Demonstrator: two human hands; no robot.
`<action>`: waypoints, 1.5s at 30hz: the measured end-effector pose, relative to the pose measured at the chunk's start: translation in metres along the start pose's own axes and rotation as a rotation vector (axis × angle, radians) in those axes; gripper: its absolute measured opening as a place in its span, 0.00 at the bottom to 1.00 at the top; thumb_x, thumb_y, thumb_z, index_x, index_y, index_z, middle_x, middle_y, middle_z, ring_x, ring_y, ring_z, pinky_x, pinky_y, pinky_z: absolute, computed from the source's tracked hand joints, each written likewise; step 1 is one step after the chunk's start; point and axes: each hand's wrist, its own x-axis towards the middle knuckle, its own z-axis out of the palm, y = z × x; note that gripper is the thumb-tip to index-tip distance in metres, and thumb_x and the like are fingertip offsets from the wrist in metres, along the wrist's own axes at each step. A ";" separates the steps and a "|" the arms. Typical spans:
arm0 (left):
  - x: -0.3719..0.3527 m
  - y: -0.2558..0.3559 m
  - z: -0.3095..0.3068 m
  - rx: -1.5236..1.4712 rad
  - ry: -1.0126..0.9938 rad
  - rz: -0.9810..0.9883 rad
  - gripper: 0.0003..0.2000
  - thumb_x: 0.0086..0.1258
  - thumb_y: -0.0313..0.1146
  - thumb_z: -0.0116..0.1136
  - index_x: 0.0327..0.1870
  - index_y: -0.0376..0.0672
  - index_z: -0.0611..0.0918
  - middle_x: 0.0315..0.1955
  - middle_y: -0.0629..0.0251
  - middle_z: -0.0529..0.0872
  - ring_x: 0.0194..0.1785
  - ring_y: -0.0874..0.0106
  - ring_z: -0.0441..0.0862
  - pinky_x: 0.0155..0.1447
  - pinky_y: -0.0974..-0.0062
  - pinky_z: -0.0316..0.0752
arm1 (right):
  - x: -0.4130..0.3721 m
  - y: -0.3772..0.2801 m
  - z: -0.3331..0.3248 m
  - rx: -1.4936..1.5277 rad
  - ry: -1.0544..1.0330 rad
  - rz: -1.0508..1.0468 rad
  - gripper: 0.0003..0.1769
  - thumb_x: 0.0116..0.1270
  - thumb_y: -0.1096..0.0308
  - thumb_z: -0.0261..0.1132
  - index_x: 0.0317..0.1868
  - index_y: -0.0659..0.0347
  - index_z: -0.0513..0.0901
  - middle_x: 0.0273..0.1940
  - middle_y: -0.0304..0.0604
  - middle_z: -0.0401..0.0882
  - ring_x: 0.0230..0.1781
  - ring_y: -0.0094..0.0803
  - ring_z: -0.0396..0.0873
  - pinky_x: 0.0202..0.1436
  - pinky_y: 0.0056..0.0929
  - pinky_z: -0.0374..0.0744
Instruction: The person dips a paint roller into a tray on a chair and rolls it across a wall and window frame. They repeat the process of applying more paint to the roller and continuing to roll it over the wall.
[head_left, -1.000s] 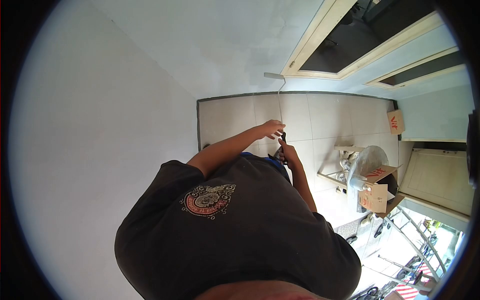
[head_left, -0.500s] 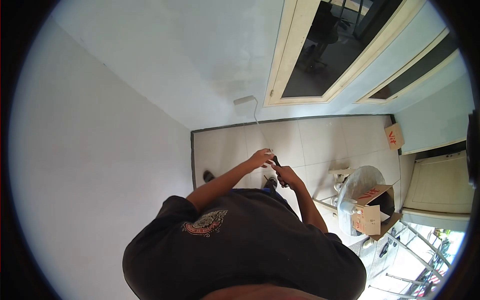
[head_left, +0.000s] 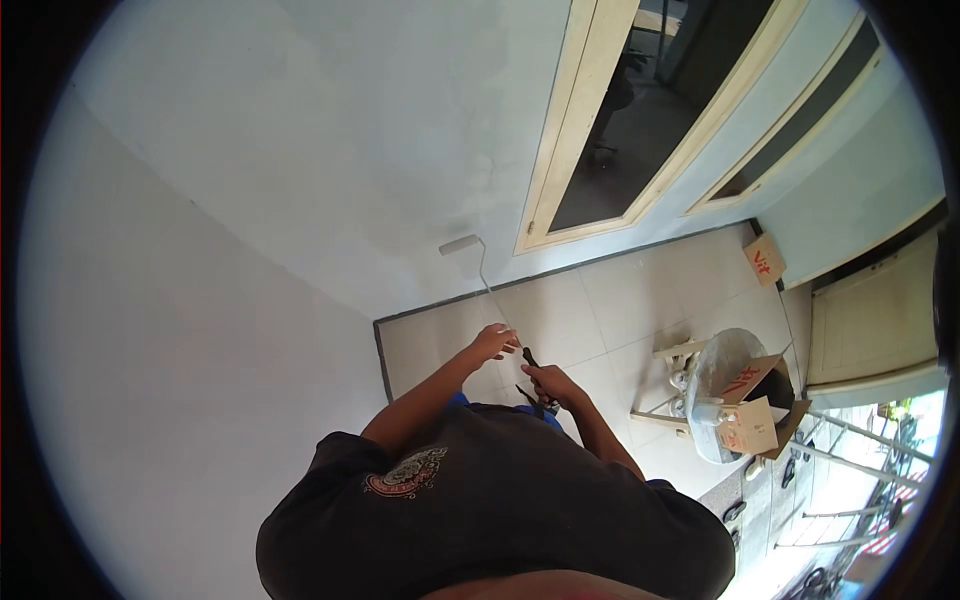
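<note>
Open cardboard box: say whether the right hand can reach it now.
Probably not: the right hand grips the roller handle, and the open box sits well aside, bare tiles between.

White wall (head_left: 300, 150) above, dark skirting strip (head_left: 378, 345) at its foot. Pale tiled floor (head_left: 610, 300). Cream window frame (head_left: 585, 120), dark glass (head_left: 640, 130). Small cardboard box (head_left: 764, 260), red lettering, against far wall. Right: open carton (head_left: 750, 425) touching a clear plastic bundle (head_left: 715, 370), both on a wooden stool (head_left: 662, 412). Cream door (head_left: 870, 330) beyond; metal ladder (head_left: 850, 440) below it.
</note>
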 end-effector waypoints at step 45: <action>-0.002 0.045 0.399 0.591 -1.313 0.240 0.08 0.75 0.27 0.50 0.50 0.34 0.77 0.39 0.57 0.88 0.48 0.70 0.84 0.55 0.71 0.77 | -0.176 0.261 -0.020 0.494 1.345 -0.127 0.27 0.67 0.52 0.63 0.24 0.71 0.74 0.17 0.51 0.69 0.19 0.37 0.68 0.29 0.43 0.68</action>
